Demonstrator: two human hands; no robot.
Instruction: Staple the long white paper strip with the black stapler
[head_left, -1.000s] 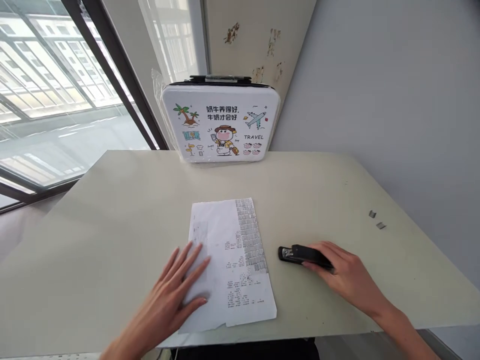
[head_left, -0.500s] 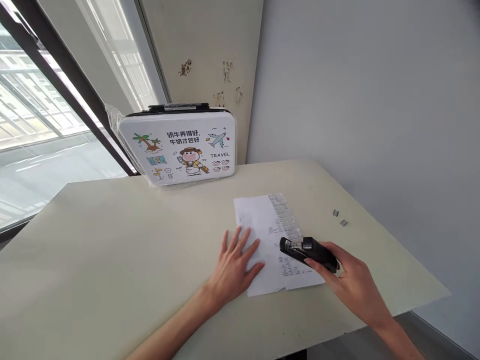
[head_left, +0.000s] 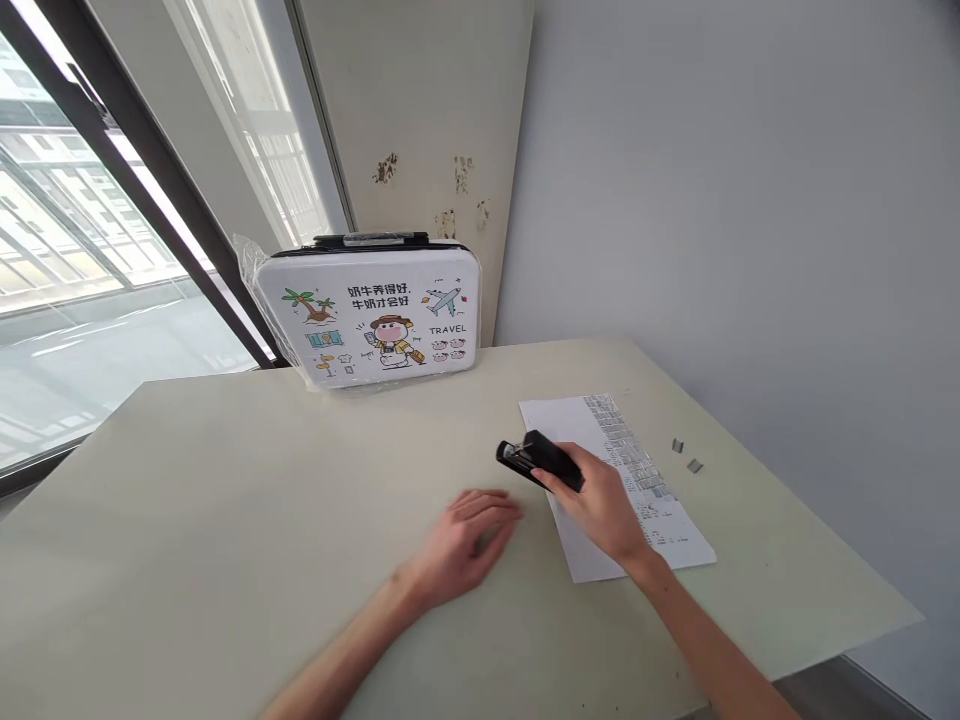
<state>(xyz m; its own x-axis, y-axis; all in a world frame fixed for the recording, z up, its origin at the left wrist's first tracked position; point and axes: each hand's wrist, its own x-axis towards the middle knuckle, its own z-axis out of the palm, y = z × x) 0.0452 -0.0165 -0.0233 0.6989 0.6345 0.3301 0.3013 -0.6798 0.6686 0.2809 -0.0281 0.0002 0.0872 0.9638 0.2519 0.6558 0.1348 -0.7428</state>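
Note:
My right hand (head_left: pixel 604 500) is wrapped round a black stapler (head_left: pixel 551 460), held above the left edge of the paper sheets (head_left: pixel 600 545). The stapler's front end points left, its jaws a little apart. On the table, the white sheets carry printed text and a strip of small grey pieces, apparently staples, along the upper right side. My left hand (head_left: pixel 472 540) is left of the paper, off it, empty and slightly blurred, its fingers loosely bent and the thumb apart from them.
Two small grey staple strips (head_left: pixel 686 456) lie right of the paper. A white cartoon-printed suitcase (head_left: pixel 382 315) in clear plastic stands at the table's (head_left: pixel 225 520) back edge. A grey wall (head_left: pixel 712 200) borders the right side, a window (head_left: pixel 82 210) the left.
My left hand has come off the paper and its fingers have curled. The paper has shifted to the right. My right hand has carried the stapler to the left.

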